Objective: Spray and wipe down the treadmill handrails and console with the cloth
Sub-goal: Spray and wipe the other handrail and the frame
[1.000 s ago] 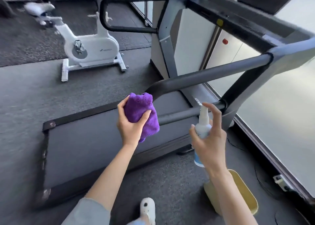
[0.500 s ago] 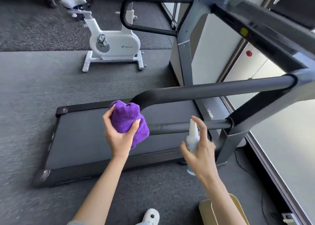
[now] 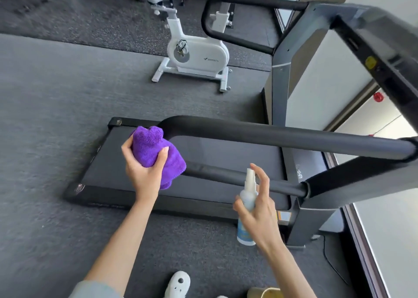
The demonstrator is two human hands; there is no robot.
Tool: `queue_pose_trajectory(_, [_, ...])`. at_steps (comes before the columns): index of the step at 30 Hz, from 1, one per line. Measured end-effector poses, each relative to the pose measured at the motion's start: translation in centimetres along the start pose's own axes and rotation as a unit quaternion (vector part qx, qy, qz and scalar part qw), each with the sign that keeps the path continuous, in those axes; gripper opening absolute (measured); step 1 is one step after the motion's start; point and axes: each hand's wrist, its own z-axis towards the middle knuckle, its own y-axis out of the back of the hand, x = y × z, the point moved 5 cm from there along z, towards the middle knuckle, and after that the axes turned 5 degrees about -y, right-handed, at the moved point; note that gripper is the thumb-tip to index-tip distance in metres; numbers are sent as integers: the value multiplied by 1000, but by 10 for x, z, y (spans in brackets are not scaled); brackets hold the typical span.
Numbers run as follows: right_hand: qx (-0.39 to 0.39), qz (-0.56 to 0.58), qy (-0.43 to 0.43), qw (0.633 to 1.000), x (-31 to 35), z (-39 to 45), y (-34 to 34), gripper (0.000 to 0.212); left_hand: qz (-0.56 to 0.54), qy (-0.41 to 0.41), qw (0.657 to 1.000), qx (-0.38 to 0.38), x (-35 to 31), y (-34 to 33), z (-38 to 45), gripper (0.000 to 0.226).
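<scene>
Left hand raised, forearm reaching up from near left; fingers and thumb curled round bunched purple cloth, gripping it. Cloth at rounded left end of near handrail, touching or just beside it; contact not resolvable. Right hand near right, fingers wrapped round spray bottle, index finger lifted above white nozzle. Bottle upright, just near of lower rail. Treadmill deck below. White exercise bike far, on floor.
</scene>
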Motion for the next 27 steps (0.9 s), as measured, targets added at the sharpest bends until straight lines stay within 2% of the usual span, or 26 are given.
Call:
queue_pose_trajectory(3, [14, -14, -3, 1000, -5, 7, -1, 72, 9, -1, 1000, -7, -1, 0, 0, 67])
queue_pose_trajectory(7, [-11, -59, 3, 998, -3, 14, -10, 71, 18, 0, 1000, -3, 2, 1, 1, 66])
queue_pose_trajectory(16, [-15, -141, -6, 990, 6, 21, -39, 65, 23, 4, 1000, 2, 3, 2, 2, 63])
queue_pose_trajectory(27, [-70, -109, -27, 991, 2, 17, -40, 67, 29, 8, 1000, 4, 6, 1, 1, 70])
